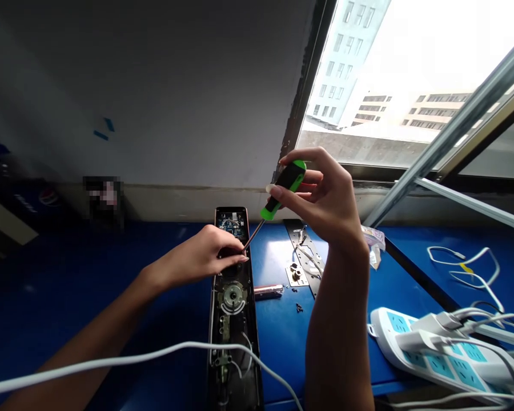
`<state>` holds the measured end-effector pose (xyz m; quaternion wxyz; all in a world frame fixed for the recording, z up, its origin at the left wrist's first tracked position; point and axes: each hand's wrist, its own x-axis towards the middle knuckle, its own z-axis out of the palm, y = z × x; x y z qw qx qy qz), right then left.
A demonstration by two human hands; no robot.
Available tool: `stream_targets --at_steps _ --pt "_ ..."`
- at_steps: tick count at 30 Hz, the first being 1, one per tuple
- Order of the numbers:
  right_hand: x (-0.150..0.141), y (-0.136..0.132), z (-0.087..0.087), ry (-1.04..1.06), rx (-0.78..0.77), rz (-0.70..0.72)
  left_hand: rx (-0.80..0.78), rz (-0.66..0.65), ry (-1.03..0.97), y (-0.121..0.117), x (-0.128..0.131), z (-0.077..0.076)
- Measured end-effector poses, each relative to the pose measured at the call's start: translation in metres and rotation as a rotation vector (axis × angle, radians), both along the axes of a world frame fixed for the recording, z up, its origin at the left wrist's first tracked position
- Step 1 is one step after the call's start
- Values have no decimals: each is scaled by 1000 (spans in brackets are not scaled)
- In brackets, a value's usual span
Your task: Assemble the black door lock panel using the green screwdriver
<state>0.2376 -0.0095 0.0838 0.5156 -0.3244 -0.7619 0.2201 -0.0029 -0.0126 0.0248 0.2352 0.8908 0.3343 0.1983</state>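
Note:
My right hand [325, 197] is closed around the green and black handle of a screwdriver [286, 187], held above the table. Its thin shaft slants down and left to the fingertips of my left hand [212, 251]. Those fingers are pinched together at the screwdriver's tip, over a long, narrow black device housing [213, 331]; what they grip there is hidden. Inside the opened housing are a blue circuit board [235, 226] near the far end, a round metal part [233, 295] and thin white wires toward the near end.
Right of the housing lie a shiny cylinder [269, 292], small dark screws [299, 307], a square metal plate [297, 274] and a long perforated plate [308, 251]. A white power strip [415, 357] with plugs stands at right. One white cable [154, 355] crosses the foreground.

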Motion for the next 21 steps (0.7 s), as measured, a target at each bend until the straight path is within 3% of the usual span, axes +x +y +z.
stream_targets --at_steps 8,21 --pt "2 3 -1 11 39 -38 -112 64 -138 3 -5 1" --pt "6 1 -1 14 62 -42 -19 157 -225 2 -8 1"
